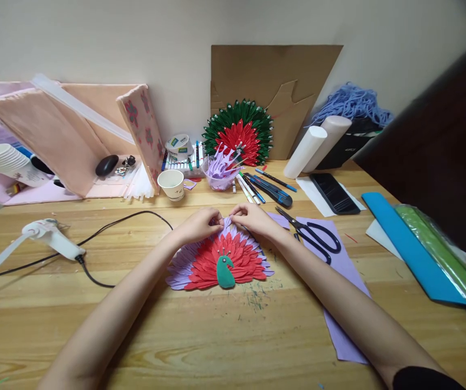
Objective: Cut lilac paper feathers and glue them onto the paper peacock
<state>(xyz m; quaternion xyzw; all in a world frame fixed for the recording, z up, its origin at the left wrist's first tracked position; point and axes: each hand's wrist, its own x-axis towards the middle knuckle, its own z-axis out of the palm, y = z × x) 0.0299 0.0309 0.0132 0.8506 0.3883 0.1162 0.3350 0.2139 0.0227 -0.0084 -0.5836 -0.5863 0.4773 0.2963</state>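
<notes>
A paper peacock (226, 273) lies flat on the wooden table in front of me, with a green body, red feathers around it and an outer fan of purple feathers (181, 264). At the top of the fan, my left hand (203, 225) is closed, its thumb and fingertips pinching the purple paper edge. Just to the right, my right hand (252, 218) pinches a purple paper feather (227, 222) at the same edge. The fingertips are close together, and partly hide the paper between them.
Scissors (312, 234) rest on purple paper (348, 271) by my right forearm. A glue gun (54, 238) with its cord lies left. Behind are a paper cup (171, 184), a bowl of purple scraps (221, 176), a utility knife (269, 190) and a green-red fan (238, 132) against cardboard (273, 70).
</notes>
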